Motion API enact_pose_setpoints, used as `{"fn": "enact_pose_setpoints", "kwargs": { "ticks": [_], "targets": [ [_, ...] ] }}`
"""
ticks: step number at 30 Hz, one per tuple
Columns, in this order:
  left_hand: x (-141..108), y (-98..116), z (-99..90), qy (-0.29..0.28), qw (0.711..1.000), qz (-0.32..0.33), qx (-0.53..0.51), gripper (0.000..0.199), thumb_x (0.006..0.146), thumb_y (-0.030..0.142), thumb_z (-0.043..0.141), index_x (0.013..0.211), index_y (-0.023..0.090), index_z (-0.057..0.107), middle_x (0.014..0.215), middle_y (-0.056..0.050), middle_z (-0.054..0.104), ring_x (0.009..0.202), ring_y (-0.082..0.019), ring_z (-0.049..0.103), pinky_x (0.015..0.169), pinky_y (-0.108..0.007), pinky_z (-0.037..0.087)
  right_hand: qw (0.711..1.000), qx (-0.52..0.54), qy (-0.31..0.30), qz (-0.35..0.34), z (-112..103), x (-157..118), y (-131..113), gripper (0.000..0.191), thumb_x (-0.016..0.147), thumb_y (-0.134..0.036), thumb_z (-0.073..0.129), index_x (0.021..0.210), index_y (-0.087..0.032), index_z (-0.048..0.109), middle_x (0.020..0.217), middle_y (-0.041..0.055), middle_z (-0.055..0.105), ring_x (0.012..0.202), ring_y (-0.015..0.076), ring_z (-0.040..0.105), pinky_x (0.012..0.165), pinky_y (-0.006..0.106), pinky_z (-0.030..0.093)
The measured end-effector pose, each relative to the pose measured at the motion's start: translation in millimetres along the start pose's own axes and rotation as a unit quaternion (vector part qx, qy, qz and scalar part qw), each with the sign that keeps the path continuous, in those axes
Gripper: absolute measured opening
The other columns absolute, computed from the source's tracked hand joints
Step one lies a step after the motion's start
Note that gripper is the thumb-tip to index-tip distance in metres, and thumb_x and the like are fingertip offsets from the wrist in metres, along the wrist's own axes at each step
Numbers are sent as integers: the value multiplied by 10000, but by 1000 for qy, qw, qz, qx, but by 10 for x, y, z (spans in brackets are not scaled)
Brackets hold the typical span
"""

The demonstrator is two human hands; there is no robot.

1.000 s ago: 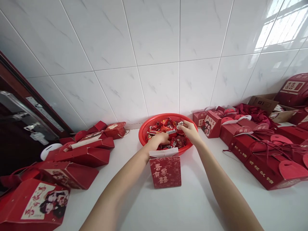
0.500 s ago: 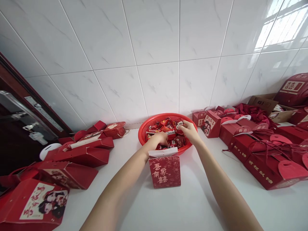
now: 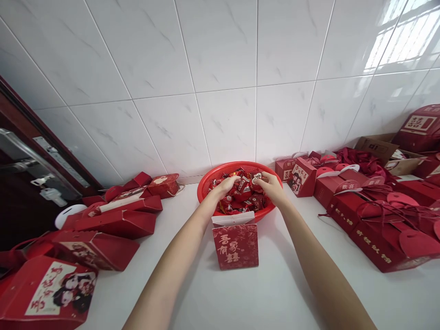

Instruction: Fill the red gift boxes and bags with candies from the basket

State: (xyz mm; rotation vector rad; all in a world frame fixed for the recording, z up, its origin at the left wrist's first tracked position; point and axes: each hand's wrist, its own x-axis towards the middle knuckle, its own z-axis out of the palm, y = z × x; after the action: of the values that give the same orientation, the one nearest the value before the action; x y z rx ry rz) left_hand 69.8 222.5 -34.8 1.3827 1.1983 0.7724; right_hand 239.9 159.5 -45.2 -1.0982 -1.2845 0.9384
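Observation:
A red plastic basket [image 3: 204,192] stands against the wall, full of red-wrapped candies [image 3: 243,189]. Inside it, on the left, my left hand [image 3: 227,185] reaches among the candies with its fingers drawn together; what they pinch, if anything, is hidden. My right hand [image 3: 271,185] is over the basket's right side, thumb and fingers closed on a wrapped candy [image 3: 256,178] with a white label. Just in front of the basket, an upright red gift box [image 3: 235,246] with pale lettering has its white-lined top flap raised.
Several red gift boxes [image 3: 117,220] line the left side, close to a door handle with keys [image 3: 51,190]. More tied red boxes [image 3: 371,229] fill the right, with an opened cardboard carton [image 3: 378,149] behind. A tiled wall [image 3: 227,123] bounds the white tabletop [image 3: 254,298].
My left hand has risen slightly and moved back within the basket. Candies there have shifted, and a long wrapped bar no longer shows. My right hand stays nearly still, holding the white-labelled candy.

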Motion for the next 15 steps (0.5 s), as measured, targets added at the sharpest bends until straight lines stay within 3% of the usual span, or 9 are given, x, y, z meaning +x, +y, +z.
{"fn": "enact_pose_setpoints", "kwargs": {
  "ticks": [6, 10, 15],
  "targets": [
    [29, -32, -5, -34, 999, -4, -35, 174, 672, 251, 710, 583, 183, 577, 569, 11, 566, 555, -131, 486, 570, -271, 420, 1000, 17, -9, 12, 4, 8, -4, 162, 687, -347, 636, 712, -212, 548, 710, 1, 632, 700, 176, 605, 633, 286, 499],
    [10, -21, -12, -31, 998, 22, -57, 109, 636, 246, 770, 665, 183, 687, 709, 3, 669, 675, -142, 558, 665, -274, 445, 1000, 11, -12, 21, -3, 14, 0, 129, 694, -322, 634, 709, -215, 565, 720, 0, 647, 719, 179, 620, 632, 283, 513],
    [-36, 5, -38, -37, 997, 27, -60, 208, 593, 282, 841, 778, 203, 788, 869, -33, 757, 802, -187, 622, 729, -298, 447, 999, 19, -14, 30, -16, 12, 3, 196, 706, -351, 705, 800, -217, 597, 804, 20, 692, 782, 212, 666, 621, 302, 549]
  ]
}}
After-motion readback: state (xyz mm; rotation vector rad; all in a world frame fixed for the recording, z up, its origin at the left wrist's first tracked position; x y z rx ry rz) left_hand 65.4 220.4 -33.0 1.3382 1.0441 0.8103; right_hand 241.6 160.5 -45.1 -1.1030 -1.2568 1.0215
